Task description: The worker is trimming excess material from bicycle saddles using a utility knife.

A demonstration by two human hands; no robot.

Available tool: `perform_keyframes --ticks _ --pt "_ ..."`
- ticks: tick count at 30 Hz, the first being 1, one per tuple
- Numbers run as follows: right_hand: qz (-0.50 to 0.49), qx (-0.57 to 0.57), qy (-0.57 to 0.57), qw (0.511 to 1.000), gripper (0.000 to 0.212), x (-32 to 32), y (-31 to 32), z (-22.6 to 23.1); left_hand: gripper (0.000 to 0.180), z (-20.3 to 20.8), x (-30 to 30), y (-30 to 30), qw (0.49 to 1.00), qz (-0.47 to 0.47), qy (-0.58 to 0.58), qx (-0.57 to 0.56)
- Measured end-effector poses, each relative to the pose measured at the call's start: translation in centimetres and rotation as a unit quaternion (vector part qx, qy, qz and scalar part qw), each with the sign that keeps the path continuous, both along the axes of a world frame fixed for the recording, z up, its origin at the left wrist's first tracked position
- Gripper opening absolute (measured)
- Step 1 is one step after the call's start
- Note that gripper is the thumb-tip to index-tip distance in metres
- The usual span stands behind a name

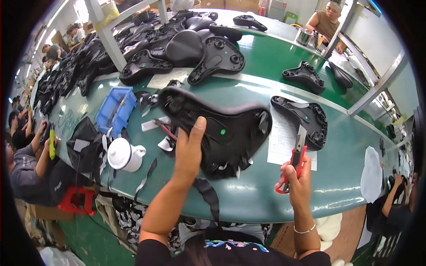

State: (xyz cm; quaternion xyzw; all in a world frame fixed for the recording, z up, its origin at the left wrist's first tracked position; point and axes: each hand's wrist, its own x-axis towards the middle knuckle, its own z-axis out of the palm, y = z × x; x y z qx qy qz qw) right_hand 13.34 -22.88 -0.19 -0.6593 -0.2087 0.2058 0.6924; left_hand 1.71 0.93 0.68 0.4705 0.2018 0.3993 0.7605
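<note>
My left hand (190, 153) grips a black bicycle saddle (230, 133) with its underside toward me, the thumb lying over the base. A small green dot marks that base, and ragged black cover edges show along its rim. In my right hand (295, 177) is a red utility knife (298, 157), its blade extended and pointing up, apart from the held saddle. Just beyond the knife another upturned saddle (306, 119) lies on a printed paper sheet (279, 144). Pliers or scissors with red handles (165, 128) lie partly hidden behind my left hand.
A blue plastic bin (116, 111) and a white lidded mug (125, 155) stand on the green table at the left. Saddles (146, 48) are heaped at the far left. A metal post (105, 35) rises there. Black trimmed strips (207, 197) hang near the front edge. Co-workers sit around.
</note>
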Motion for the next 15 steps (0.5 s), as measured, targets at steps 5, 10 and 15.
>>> perform_keyframes --ticks 5,10,15 --pt "0.128 -0.104 -0.028 0.986 0.039 -2.6 -0.1 -2.2 0.054 -3.6 -4.6 1.0 0.962 -0.142 0.205 -0.114" --pt "0.135 -0.132 -0.478 0.858 0.046 0.0 -0.9 -1.8 0.050 -1.3 -6.1 2.1 0.949 -0.195 0.240 -0.060" --pt "0.262 -0.220 -0.641 0.687 0.056 2.0 1.1 1.3 0.040 1.5 -3.9 1.7 0.926 -0.252 0.281 -0.002"
